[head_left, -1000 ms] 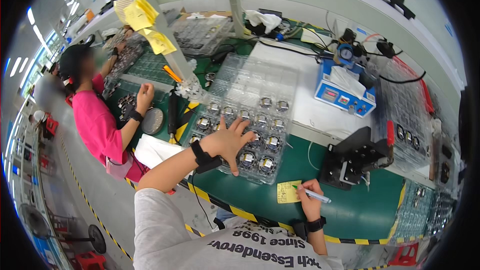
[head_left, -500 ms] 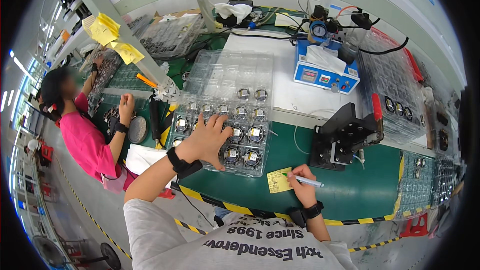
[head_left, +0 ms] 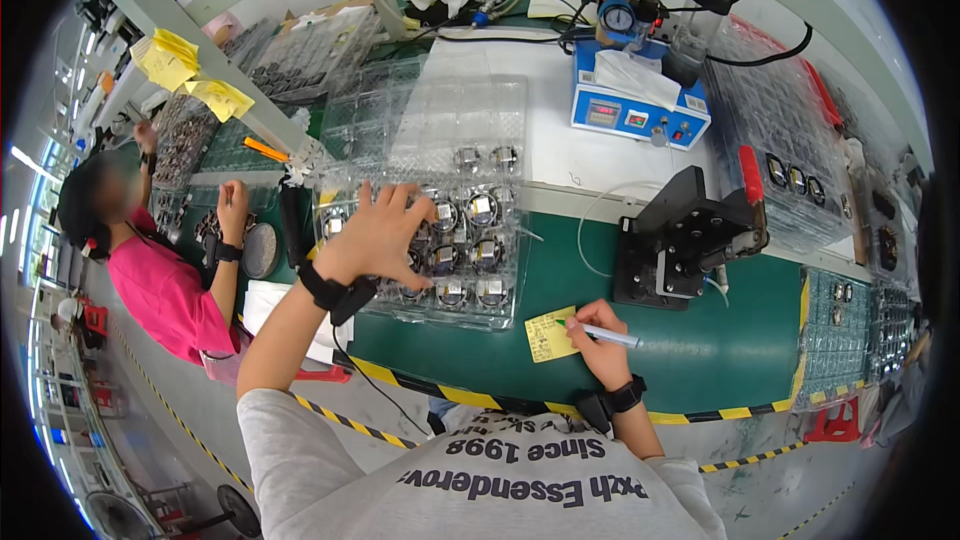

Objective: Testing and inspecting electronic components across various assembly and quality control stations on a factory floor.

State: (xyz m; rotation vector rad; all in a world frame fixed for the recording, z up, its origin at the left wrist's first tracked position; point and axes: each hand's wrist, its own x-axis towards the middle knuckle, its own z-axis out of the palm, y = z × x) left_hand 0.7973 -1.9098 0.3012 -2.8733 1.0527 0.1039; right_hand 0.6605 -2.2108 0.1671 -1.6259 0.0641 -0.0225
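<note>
My left hand [head_left: 368, 240] is spread over a clear plastic tray [head_left: 400, 316], its fingers apart above the tray's left part. Round black-rimmed parts [head_left: 483, 208] with pale square labels sit in several pockets; my hand hides some of them. Whether my fingertips touch any part, I cannot tell. Further right, my right hand [head_left: 603, 342] grips a slim pale pen [head_left: 612, 336] with a green tip. That tip meets a yellow sticky note [head_left: 546, 338] with handwriting, lying on the green mat [head_left: 450, 345] near the table's front edge.
A black clamp fixture with a red handle [head_left: 750, 175] stands right of the note. Behind it is a blue control box [head_left: 640, 105] with hoses. Stacked clear trays [head_left: 790, 160] fill the far right. At left, a co-worker in a pink top [head_left: 165, 285] sits beside a metal post [head_left: 190, 50].
The whole view has shifted a little. My left hand has moved slightly left over the tray, fingers still spread. My right hand keeps the pen at the note.
</note>
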